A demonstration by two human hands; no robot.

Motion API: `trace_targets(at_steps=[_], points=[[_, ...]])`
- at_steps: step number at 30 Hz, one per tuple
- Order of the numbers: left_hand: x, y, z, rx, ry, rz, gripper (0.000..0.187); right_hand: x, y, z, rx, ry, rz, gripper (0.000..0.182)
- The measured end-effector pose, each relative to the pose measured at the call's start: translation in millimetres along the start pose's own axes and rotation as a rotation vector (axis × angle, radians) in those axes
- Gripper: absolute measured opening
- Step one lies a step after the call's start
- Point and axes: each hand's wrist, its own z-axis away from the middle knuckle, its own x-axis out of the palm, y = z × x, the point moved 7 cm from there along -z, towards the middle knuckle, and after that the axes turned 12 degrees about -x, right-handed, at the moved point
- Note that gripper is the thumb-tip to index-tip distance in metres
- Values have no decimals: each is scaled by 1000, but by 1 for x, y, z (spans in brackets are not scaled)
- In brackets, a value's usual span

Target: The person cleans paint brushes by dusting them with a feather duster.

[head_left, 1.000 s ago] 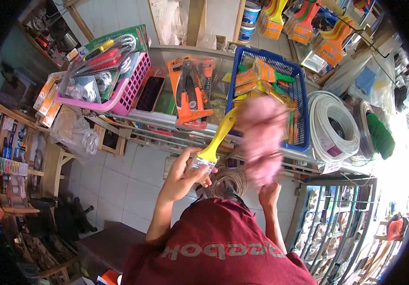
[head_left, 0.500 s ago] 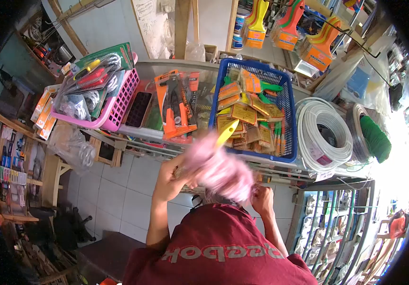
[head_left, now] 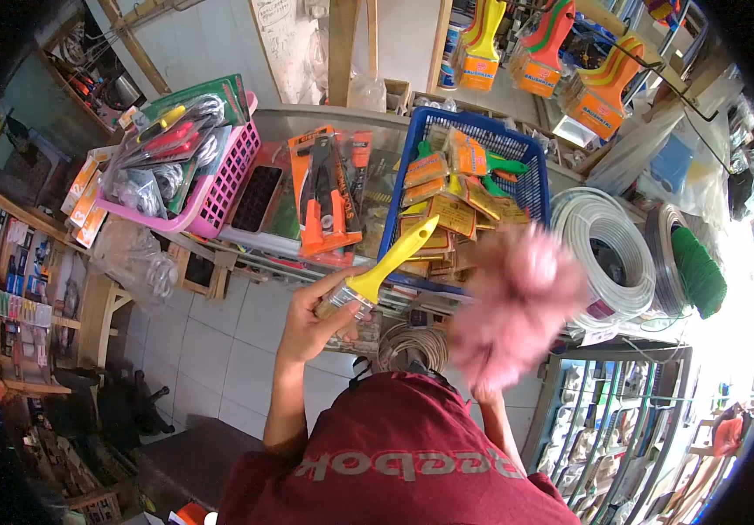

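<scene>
A paintbrush with a yellow handle (head_left: 396, 254) is in my left hand (head_left: 311, 328), whose fingers close round its metal band and bristle end; the handle points up and right. A pink cloth (head_left: 517, 306), smeared by motion, hangs from my right hand (head_left: 489, 394), which is mostly hidden beneath it. The cloth covers the lower right part of the blue basket (head_left: 538, 162). In that basket lie several packaged brushes (head_left: 454, 213) with yellow and orange labels, some with green handles.
A pink basket (head_left: 219, 188) of packaged tools stands on the glass counter (head_left: 285, 121) at left. Near it lie a black tray (head_left: 259, 199) and orange-handled pliers (head_left: 320, 197). White cable coils (head_left: 609, 254) sit at right; large brushes (head_left: 600, 92) hang above.
The pink cloth has moved right, away from my left hand, and the yellow brush now shows down to its metal band. My left hand is slightly lower.
</scene>
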Motion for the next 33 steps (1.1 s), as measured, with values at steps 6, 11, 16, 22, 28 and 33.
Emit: trace_targets(at_steps=[6,11,16,22,28,33], points=[[-3,4,-6,248,12,-169,41,2,-33,-27,206,-27,114,17],[5,5,-6,55,16,7,40,-10,-33,-23,150,309,-116,13],[3,4,-13,215,34,-109,41,0,-2,-11,437,-262,151,18],[7,5,-12,167,30,-56,42,-12,28,21,348,107,-88,29],[10,5,-12,46,34,-102,39,-23,-5,-16,380,215,-81,26],[15,20,-11,284,120,-491,37,-11,-23,-25,-67,-173,365,24]])
